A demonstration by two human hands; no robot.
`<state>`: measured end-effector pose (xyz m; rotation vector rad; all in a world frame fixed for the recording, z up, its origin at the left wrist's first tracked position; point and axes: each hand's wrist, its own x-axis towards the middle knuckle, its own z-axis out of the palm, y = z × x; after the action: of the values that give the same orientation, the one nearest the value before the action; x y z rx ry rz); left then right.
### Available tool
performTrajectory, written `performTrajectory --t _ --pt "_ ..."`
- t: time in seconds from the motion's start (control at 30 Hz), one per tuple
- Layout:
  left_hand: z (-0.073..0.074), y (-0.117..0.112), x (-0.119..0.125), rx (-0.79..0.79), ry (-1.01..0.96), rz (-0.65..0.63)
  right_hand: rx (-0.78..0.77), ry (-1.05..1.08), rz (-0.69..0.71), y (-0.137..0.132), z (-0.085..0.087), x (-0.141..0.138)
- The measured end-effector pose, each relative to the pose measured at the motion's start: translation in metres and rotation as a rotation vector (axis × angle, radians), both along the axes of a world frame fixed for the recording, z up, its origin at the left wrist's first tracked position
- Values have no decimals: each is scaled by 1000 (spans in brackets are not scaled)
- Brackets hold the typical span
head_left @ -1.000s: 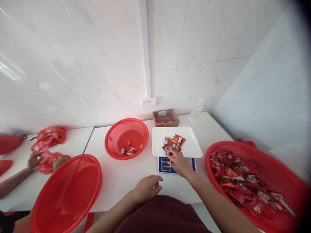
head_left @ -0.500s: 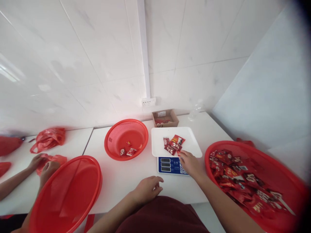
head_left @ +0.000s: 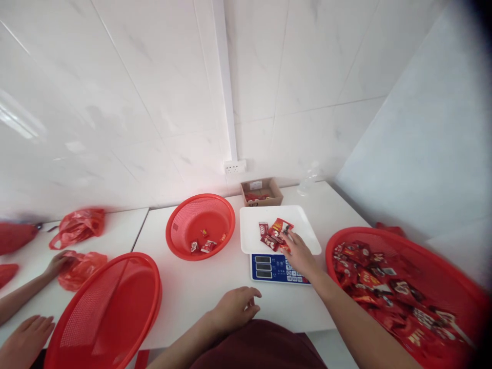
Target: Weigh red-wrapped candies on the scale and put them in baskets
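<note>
My right hand point(head_left: 300, 252) is over the near edge of the white weighing tray point(head_left: 307, 233), its fingers spread above and touching several red candy packets point(head_left: 282, 225). One small red packet point(head_left: 285, 247) lies right under the fingertips. Beneath the tray is a scale with a blue key panel point(head_left: 271, 267). My left hand point(head_left: 237, 307) rests near the table's front edge, fingers loosely bent and apart, holding nothing. To the right, a big red basket point(head_left: 348, 231) holds many red snack packets point(head_left: 388, 294).
A red mesh basket point(head_left: 180, 215) with several candies stands left of the tray. Another red basket point(head_left: 156, 287) tilts at the front left. Behind the tray are a cardboard box point(head_left: 265, 202) and a clear bottle point(head_left: 307, 182). At far left, a co-worker's hands point(head_left: 57, 264) are near red plastic bags point(head_left: 82, 271).
My right hand has moved slightly over the packets, and its fingers have loosened from a small red packet at the tray's edge. One co-worker's hand has pulled back from the red bag.
</note>
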<state>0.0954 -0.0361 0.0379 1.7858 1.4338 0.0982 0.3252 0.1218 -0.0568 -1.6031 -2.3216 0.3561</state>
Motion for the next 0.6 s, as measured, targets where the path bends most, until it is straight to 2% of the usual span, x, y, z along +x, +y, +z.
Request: performTrajectory --t 0.3,0.6 --pt "-4 -5 -2 15 -12 16 -13 -64 37 6 -1 -4" --pt "-5 -2 -3 20 -9 15 -69 -159 12 17 1 -2"
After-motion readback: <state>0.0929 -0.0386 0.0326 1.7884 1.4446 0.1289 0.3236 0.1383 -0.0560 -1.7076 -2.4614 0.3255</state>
